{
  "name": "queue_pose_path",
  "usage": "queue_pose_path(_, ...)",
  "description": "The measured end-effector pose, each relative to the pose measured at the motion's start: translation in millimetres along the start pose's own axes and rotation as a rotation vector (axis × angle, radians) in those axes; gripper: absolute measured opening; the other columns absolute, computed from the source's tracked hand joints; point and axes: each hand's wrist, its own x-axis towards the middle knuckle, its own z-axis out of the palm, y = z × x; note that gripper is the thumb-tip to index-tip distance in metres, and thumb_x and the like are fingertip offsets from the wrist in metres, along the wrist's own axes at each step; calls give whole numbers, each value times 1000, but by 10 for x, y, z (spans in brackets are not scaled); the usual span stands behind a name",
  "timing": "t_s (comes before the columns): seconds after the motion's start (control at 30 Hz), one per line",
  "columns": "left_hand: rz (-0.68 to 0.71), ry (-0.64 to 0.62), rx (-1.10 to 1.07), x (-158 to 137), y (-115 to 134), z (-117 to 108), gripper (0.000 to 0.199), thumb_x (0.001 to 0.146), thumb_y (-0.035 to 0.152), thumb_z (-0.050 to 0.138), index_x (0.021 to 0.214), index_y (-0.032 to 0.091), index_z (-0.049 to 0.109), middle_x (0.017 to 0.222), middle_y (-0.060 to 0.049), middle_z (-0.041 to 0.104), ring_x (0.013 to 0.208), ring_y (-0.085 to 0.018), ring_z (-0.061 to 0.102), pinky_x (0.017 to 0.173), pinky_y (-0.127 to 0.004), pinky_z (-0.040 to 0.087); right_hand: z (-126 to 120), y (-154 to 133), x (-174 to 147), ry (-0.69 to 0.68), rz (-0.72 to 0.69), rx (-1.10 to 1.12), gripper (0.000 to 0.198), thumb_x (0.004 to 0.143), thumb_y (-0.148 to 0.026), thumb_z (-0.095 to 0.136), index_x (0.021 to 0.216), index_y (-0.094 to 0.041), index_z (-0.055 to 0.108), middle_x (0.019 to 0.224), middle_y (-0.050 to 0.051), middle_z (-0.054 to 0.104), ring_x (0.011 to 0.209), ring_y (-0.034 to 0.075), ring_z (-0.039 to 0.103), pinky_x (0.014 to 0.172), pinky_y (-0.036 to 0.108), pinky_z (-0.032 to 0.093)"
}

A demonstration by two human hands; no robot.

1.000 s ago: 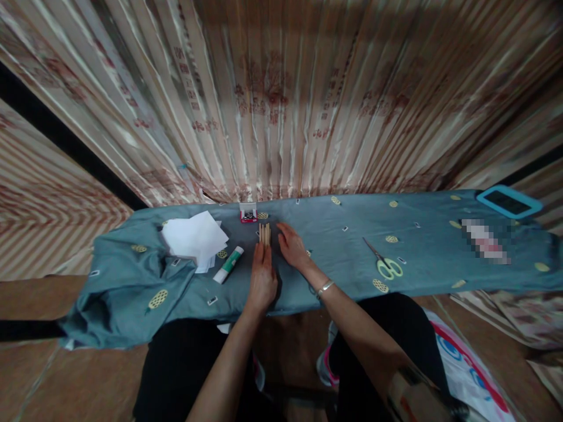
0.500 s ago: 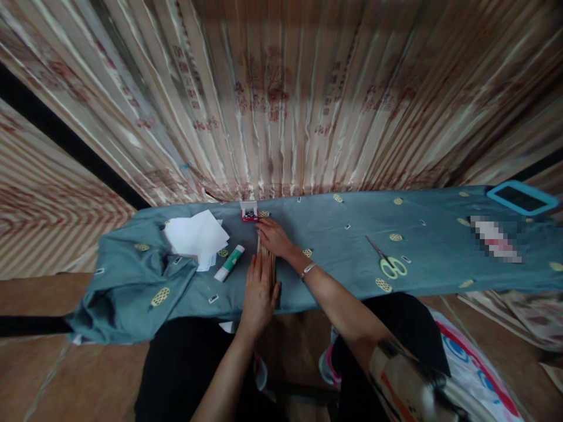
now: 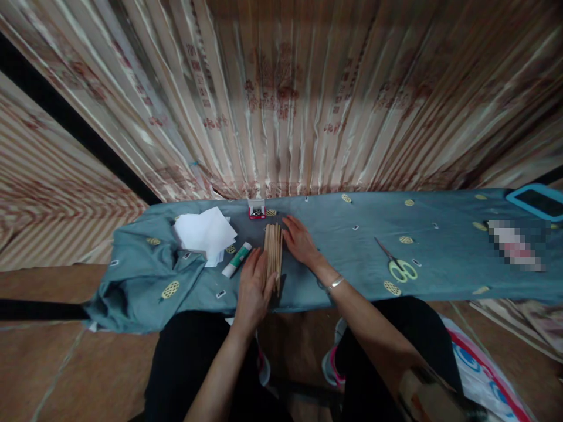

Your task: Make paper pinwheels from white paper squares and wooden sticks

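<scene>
sticks (image 3: 273,249) between left grip (image 3: 252,287), right grip (image 3: 302,243)

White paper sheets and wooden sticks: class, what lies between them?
The head view shows a glue stick near the white paper sheets and the left hand at the wooden sticks.

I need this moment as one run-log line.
left hand: on near part of wooden sticks; right hand: beside sticks' far part; sticks: side by side on cloth; scissors: right of both hands

Only illegible characters (image 3: 202,79) on the curtain (image 3: 325,158)
</scene>
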Motion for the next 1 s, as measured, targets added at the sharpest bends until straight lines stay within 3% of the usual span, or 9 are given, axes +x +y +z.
queue_pose_path(0.13, -10, 88, 90, 264, -221, -421, 36, 94, 32, 45, 126, 20, 57, 129, -12, 59, 124, -27, 52, 109, -47, 42, -187, 196, -355, 32, 45, -62, 47, 96, -28, 38, 137, -11, 51, 143, 20, 52, 137, 28, 45, 114, 52, 36)
queue_pose_path(0.3, -44, 9, 338, 588, -674, -749, 33, 83, 29, 52, 110, 16, 66, 116, -13, 66, 113, -31, 55, 101, -48, 46, -202, 251, -606, 46, 80, -149, 47, 95, -29, 41, 136, -9, 52, 143, 22, 51, 138, 30, 45, 112, 54, 38)
queue_pose_path(0.5, -102, -77, 443, 664, -937, -767, 30, 78, 26, 55, 103, 17, 69, 111, -12, 70, 109, -31, 59, 97, -48, 49, -180, 218, -599, 51, 90, -171, 46, 96, -29, 40, 133, -6, 54, 141, 24, 53, 137, 31, 45, 112, 54, 37)
queue_pose_path(1.0, -219, -129, 491, 598, -867, -722, 35, 92, 27, 40, 106, 16, 70, 115, -12, 72, 107, -27, 65, 90, -37, 51, -233, 181, -604, 32, 90, -232, 46, 96, -28, 42, 132, -4, 55, 141, 24, 53, 135, 31, 47, 112, 50, 38)
